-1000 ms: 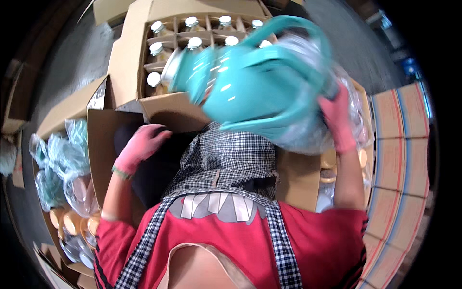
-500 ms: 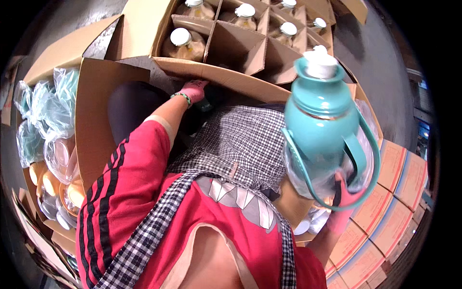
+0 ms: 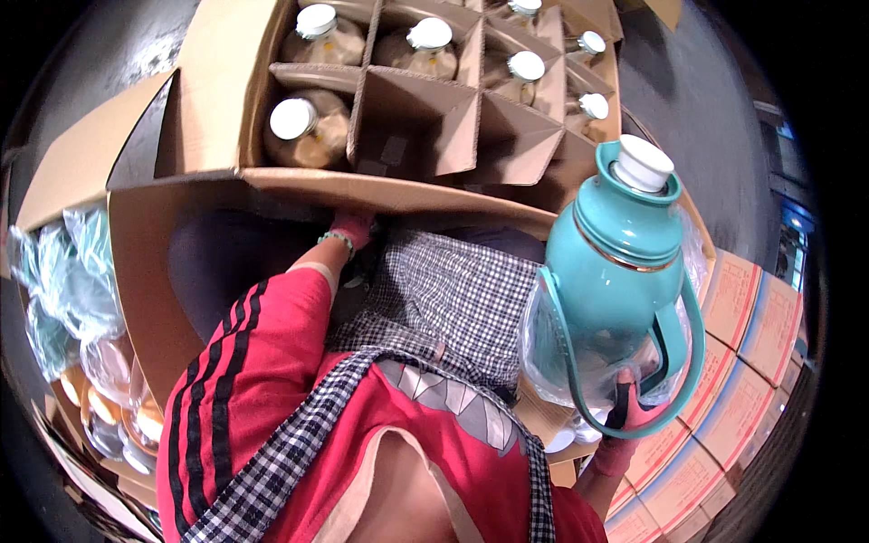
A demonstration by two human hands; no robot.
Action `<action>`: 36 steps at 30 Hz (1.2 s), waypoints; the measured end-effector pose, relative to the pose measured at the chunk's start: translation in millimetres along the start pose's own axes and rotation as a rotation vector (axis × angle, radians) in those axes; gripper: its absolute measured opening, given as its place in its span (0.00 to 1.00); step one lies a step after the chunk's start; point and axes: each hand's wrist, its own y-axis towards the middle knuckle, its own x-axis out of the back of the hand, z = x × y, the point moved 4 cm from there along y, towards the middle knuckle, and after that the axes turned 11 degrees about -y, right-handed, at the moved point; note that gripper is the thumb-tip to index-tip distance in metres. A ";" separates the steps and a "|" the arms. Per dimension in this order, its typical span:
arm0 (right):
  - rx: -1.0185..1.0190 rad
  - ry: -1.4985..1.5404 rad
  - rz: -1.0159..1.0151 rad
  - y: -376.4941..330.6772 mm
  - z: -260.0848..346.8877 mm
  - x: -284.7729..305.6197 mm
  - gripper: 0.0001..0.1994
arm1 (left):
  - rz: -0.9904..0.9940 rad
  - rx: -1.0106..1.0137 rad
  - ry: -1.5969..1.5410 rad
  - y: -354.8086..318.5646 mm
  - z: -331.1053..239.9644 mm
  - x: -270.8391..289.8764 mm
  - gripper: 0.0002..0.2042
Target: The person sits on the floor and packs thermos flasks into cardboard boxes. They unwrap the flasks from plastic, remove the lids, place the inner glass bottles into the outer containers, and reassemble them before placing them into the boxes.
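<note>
A teal thermos flask (image 3: pixel 625 240) with a white stopper (image 3: pixel 643 164) stands tilted at the right, a clear plastic bag (image 3: pixel 552 348) around its lower body. My right hand (image 3: pixel 634 414), in a pink and black glove, grips it low down, thumb up by the side handle. The flask's carrying handle (image 3: pixel 570 362) loops in front of that hand. My left hand (image 3: pixel 356 226), also in a pink glove, reaches into shadow under the near edge of the divided carton (image 3: pixel 398 188). Its fingers are hidden, so I cannot see what they touch.
White-capped glass flask liners (image 3: pixel 310 131) sit in several carton cells; two front cells show no cap. At left, an open box (image 3: pixel 154 271) stands beside bagged teal parts (image 3: pixel 77 271) and orange-and-white cups (image 3: pixel 104 407). Stacked printed cartons (image 3: pixel 733 362) rise at right.
The thermos flask has shifted slightly down and tipped to the right in my right hand. My left hand has sunk deeper into the shadow. The carton sits lower in view.
</note>
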 end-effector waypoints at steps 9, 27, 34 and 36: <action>0.026 -0.152 0.016 -8.9 -5.3 -5.3 0.25 | 0.327 -0.595 0.432 18.9 -17.8 -98.0 0.13; 0.401 0.395 -0.074 -19.4 80.1 10.9 0.29 | -0.219 -0.168 -1.363 -374.7 0.5 198.5 0.20; 0.467 0.674 0.340 -56.3 83.7 -107.9 0.17 | -0.661 -0.923 -1.995 -438.5 41.5 166.6 0.26; 0.491 0.713 0.417 -73.7 71.6 -139.1 0.14 | -0.606 -1.043 -2.042 -445.9 34.3 191.7 0.27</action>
